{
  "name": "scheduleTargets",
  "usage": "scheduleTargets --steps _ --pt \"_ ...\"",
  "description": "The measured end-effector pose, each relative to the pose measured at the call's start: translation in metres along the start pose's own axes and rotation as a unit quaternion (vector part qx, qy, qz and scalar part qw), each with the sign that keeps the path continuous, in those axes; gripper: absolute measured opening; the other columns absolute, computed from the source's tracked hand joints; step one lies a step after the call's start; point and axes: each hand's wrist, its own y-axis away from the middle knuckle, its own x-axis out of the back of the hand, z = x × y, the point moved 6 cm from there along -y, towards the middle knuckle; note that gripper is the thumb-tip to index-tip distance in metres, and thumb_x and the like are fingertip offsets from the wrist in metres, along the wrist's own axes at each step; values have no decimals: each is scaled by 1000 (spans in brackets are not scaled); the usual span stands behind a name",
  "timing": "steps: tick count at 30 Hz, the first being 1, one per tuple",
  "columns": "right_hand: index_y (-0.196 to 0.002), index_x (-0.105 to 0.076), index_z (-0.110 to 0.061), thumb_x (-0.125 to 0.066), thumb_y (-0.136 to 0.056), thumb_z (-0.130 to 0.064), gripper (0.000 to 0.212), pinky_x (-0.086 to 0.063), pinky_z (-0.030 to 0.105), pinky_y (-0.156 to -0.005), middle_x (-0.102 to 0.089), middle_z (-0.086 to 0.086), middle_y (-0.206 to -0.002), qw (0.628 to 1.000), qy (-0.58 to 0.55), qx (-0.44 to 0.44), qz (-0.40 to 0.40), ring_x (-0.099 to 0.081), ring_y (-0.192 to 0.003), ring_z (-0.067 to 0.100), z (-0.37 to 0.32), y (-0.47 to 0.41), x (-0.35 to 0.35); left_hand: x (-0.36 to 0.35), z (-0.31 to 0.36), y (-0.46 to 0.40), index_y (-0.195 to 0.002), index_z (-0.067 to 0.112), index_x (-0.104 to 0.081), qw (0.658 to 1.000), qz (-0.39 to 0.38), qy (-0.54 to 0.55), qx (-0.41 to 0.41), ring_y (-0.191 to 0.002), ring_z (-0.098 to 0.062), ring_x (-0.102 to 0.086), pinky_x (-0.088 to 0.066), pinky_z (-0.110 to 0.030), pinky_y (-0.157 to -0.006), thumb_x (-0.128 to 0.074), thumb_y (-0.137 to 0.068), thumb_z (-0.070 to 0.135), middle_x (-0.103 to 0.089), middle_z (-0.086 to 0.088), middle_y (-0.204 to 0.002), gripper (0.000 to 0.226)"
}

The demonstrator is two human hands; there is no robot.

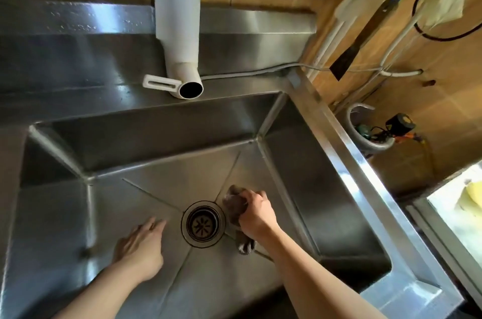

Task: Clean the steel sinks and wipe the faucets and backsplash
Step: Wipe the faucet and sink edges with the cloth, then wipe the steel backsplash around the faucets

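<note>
Seen from above, two bare forearms reach down into a deep steel sink (326,188). At seven o'clock from the round drain strainer (203,225), the left hand (140,248) lies flat on the basin floor, fingers straight and holding nothing. Just beside the drain at three o'clock, the right hand (257,214) has its grip curled tight around a bunched grey-brown cloth (236,205) pressed to the steel. This looks like the scrubbing of the basin floor; the next stroke probably needs firm pressure round the strainer rim. Farther away, at twelve o'clock, a white faucet (180,32) overhangs the rim before the steel backsplash (78,19), both apparently unwiped.
</note>
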Motion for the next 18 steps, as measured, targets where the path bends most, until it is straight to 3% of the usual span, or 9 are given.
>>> scheduleTargets --steps 4,7,11,14,18 --pt "-129 -54 -29 -61 -81 -13 51 -49 28 -89 -45 8 -123 1000 -2 19 -1 -56 -109 28 -26 27 11 31 3 28 -152 25 -13 999 27 23 -1 -143 -18 -20 -27 -34 -113 -38 -89 5 -13 5 -158 70" --pt "-130 -53 -29 -66 -81 -23 51 -46 24 -86 -46 6 -123 999 -9 33 10 -57 -110 25 -45 49 22 54 1 48 -152 25 -13 998 51 39 -11 -142 -18 -21 -26 -33 -113 -40 -92 10 -15 5 -158 68" --pt "-130 -54 -29 -57 -86 -22 44 -42 21 -82 -47 3 -114 997 -21 57 39 -55 -113 24 -65 77 39 83 -7 79 -151 26 -18 994 90 66 -15 -140 -18 -28 -29 -31 -111 -43 -92 14 -23 5 -155 65" --pt "-128 -53 -25 -61 -82 -19 47 -44 25 -80 -48 8 -121 998 -10 41 42 -57 -108 27 -70 88 44 95 -16 101 -149 28 -22 991 106 79 -12 -139 -17 -31 -31 -32 -111 -45 -91 14 -27 6 -154 64" --pt "-119 -52 -22 -54 -84 -15 36 -48 32 -80 -50 9 -120 998 2 33 45 -59 -102 29 -76 97 42 102 -28 133 -147 27 -26 987 122 103 -4 -137 -18 -35 -33 -32 -110 -45 -92 15 -32 4 -152 60"
